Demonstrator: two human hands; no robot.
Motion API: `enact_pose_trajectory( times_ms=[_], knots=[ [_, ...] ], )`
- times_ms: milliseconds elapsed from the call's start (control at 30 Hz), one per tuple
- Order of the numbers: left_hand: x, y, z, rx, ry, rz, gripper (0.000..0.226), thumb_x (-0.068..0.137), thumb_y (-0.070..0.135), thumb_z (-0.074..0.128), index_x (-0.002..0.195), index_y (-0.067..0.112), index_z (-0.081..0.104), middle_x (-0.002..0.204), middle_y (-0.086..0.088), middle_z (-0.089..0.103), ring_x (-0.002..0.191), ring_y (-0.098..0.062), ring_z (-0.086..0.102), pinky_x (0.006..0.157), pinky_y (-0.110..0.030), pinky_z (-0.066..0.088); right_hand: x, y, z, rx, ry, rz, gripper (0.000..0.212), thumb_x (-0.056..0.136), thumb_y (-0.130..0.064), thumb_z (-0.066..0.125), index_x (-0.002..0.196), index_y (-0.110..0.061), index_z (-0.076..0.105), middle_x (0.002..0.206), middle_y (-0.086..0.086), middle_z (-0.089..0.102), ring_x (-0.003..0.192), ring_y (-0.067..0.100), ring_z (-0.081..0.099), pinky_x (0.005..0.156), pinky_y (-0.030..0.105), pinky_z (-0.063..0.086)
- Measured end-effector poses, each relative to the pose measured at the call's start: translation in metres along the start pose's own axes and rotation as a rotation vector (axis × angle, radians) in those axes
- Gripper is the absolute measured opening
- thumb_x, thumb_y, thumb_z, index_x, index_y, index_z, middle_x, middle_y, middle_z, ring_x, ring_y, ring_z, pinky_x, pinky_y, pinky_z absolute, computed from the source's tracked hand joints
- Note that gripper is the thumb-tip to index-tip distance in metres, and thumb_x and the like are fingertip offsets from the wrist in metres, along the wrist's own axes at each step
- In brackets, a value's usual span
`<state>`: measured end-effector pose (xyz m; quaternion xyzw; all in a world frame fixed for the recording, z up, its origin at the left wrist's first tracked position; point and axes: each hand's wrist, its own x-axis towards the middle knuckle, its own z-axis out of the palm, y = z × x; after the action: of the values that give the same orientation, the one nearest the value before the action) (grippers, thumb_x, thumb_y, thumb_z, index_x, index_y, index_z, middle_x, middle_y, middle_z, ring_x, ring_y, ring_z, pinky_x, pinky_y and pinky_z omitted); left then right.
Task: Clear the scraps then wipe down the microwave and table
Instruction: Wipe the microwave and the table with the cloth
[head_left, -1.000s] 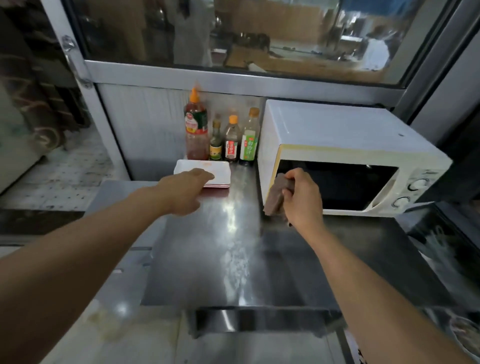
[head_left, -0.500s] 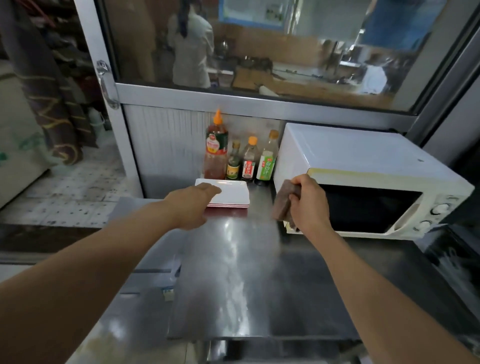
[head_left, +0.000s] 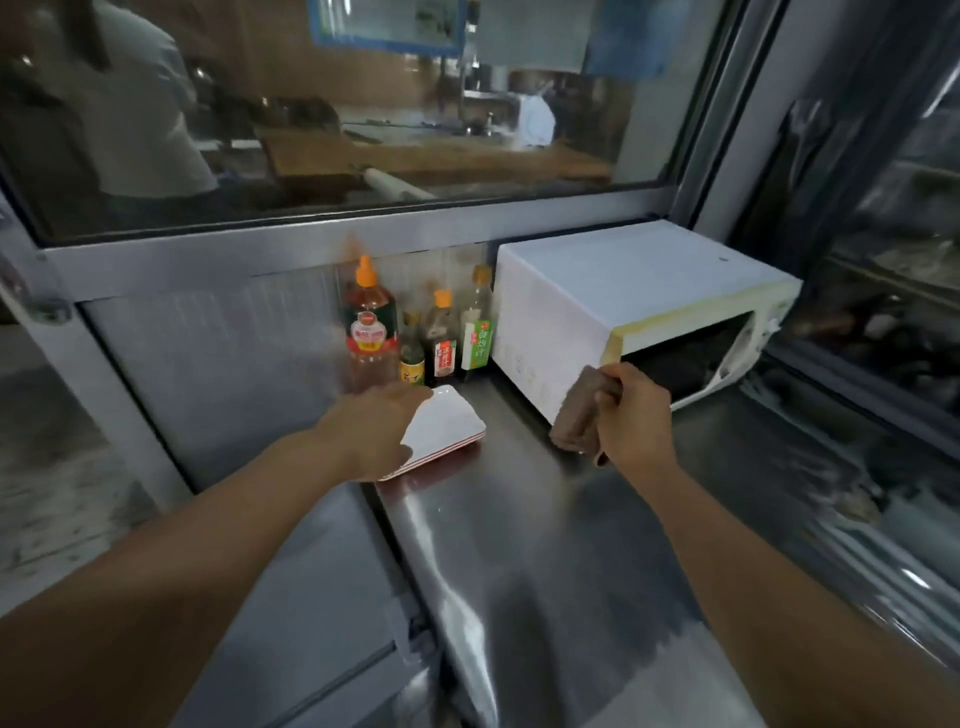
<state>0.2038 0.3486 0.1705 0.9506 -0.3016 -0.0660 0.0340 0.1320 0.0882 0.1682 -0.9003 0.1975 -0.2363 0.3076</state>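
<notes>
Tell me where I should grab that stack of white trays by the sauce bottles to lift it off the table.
Take the white trays by the long near edge facing the open steel table, thumb on top, fingers under the red-trimmed rim. They lie flat and low, the bottles crowd the far side, and the microwave flanks the right. The left hand already rests on top, probably placed to pinch that edge.

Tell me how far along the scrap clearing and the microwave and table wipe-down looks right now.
Done: no scraps show on the steel table. In hand: the right hand grips a brown cloth against the microwave at its front left corner, while the left hand rests on the white tray. Left: the rest of the microwave and the table; whether either is already wiped cannot be told.
</notes>
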Motion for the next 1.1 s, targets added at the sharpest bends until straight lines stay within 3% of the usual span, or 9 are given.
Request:
enact_pose_trajectory(
  times_ms=[300,400,433,533,600,767,900,1000,1100],
  knots=[
    [0.062,0.013,-0.015,0.033,0.015,0.205,0.074,0.090,0.026,0.057,0.151,0.025,0.014,0.157,0.002,0.020,0.137,-0.021,0.032,0.109,-0.038,0.034,0.016,0.001,-0.020,0.000,0.261,0.124,0.031,0.090,0.002,0.043,0.111,-0.007,0.064,0.106,0.010,0.067,0.097,0.022,0.063,0.081,0.031,0.051],
    [0.090,0.021,-0.020,0.044,0.024,0.265,0.073,0.090,0.025,0.055,0.151,0.024,0.014,0.157,0.001,0.020,0.140,-0.021,0.028,0.108,-0.035,0.031,0.032,-0.002,-0.021,0.046,0.344,0.082,0.031,0.082,0.011,0.039,0.087,-0.008,0.062,0.074,-0.005,0.064,0.070,-0.002,0.064,0.060,0.009,0.046],
    [0.101,0.024,-0.022,0.047,0.018,0.285,0.073,0.090,0.024,0.055,0.151,0.023,0.014,0.157,0.000,0.020,0.140,-0.020,0.027,0.109,-0.034,0.030,0.039,-0.003,-0.020,0.033,0.362,0.051,0.033,0.079,0.012,0.039,0.086,-0.008,0.063,0.075,-0.005,0.063,0.070,-0.002,0.063,0.061,0.007,0.043],
    [0.137,0.033,-0.023,0.044,0.013,0.323,0.073,0.089,0.021,0.054,0.151,0.021,0.015,0.157,-0.001,0.020,0.142,-0.020,0.024,0.112,-0.036,0.029,0.069,0.003,-0.015,-0.125,0.392,-0.078,0.035,0.081,0.012,0.045,0.106,-0.002,0.064,0.115,0.010,0.062,0.104,0.022,0.059,0.082,0.025,0.045],
    [0.158,0.038,-0.021,0.027,0.013,0.333,0.073,0.089,0.020,0.054,0.151,0.020,0.015,0.156,0.000,0.020,0.142,-0.020,0.023,0.111,-0.034,0.029,0.092,0.010,-0.006,-0.201,0.393,-0.153,0.038,0.081,0.011,0.050,0.115,0.000,0.063,0.126,0.012,0.058,0.115,0.027,0.055,0.091,0.034,0.047],
    [0.202,0.042,-0.012,0.009,0.095,0.371,0.073,0.088,0.020,0.057,0.149,0.021,0.017,0.156,0.000,0.020,0.139,-0.020,0.028,0.102,-0.030,0.032,0.123,0.027,0.035,-0.454,0.304,-0.428,0.020,0.070,0.012,0.062,0.082,-0.003,0.068,0.091,0.011,0.067,0.084,0.029,0.063,0.063,0.035,0.051],
    [0.237,0.039,-0.007,0.004,0.155,0.371,0.078,0.087,0.017,0.058,0.150,0.019,0.012,0.159,-0.003,0.011,0.142,-0.024,0.023,0.110,-0.040,0.030,0.124,0.057,0.055,-0.691,0.348,-0.539,0.035,0.081,0.009,0.043,0.102,-0.006,0.067,0.114,0.011,0.065,0.106,0.033,0.059,0.093,0.047,0.042],
    [0.265,0.037,-0.009,-0.029,0.240,0.361,0.080,0.084,0.016,0.061,0.149,0.017,0.014,0.158,-0.006,0.011,0.140,-0.028,0.024,0.108,-0.047,0.033,0.112,0.077,0.061,-0.838,0.270,-0.571,0.046,0.083,0.000,0.037,0.121,-0.009,0.061,0.136,0.008,0.054,0.126,0.033,0.050,0.103,0.058,0.033],
    [0.291,0.030,-0.011,-0.003,0.296,0.347,0.082,0.085,0.018,0.060,0.150,0.018,0.010,0.159,-0.005,0.008,0.143,-0.027,0.016,0.111,-0.048,0.026,0.116,0.078,0.057,-0.870,0.242,-0.594,0.042,0.085,-0.003,0.047,0.124,-0.010,0.060,0.138,0.010,0.052,0.129,0.032,0.047,0.106,0.052,0.036]
  ],
)
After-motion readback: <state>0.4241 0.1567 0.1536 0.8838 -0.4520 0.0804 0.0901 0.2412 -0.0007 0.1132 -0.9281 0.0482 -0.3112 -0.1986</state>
